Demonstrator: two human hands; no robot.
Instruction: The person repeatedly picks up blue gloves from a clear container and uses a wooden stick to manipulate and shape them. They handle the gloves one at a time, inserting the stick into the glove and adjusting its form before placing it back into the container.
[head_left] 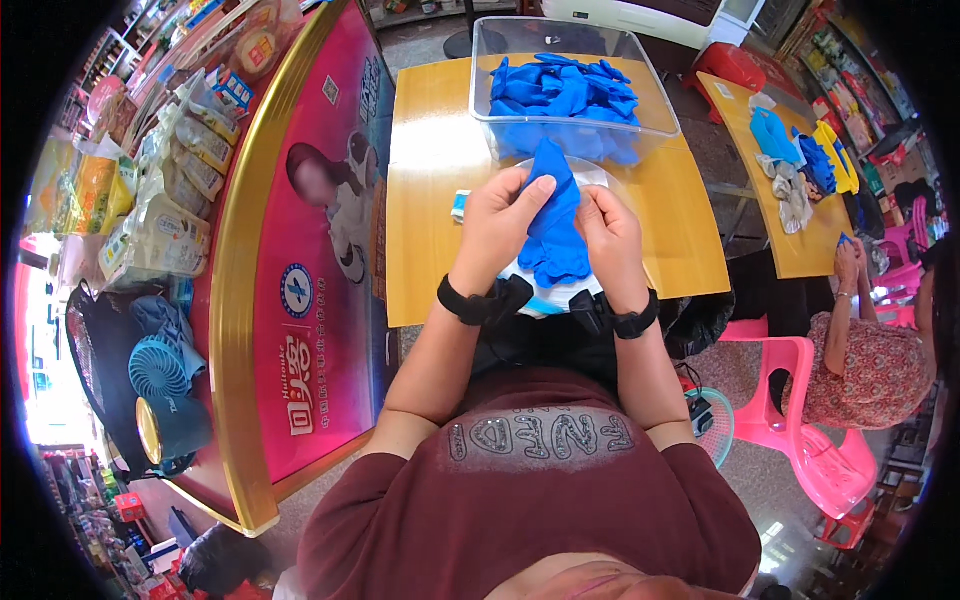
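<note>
My left hand point(497, 222) and my right hand point(611, 235) both grip one blue disposable glove point(553, 220), held upright between them over the yellow table point(430, 180). Its fingers hang down toward me. Under the glove lies a clear plastic bag or lid point(560, 292) near the table's front edge. Just behind my hands stands a clear plastic bin point(500, 60) filled with several more blue gloves point(570, 95). Black bands sit on both wrists.
A small white and blue item point(459, 204) lies left of my hands. A pink counter with a gold rim point(300, 250) runs along the left, snacks piled on it. At right, another person point(860, 340) sits on a pink chair at a second table with gloves.
</note>
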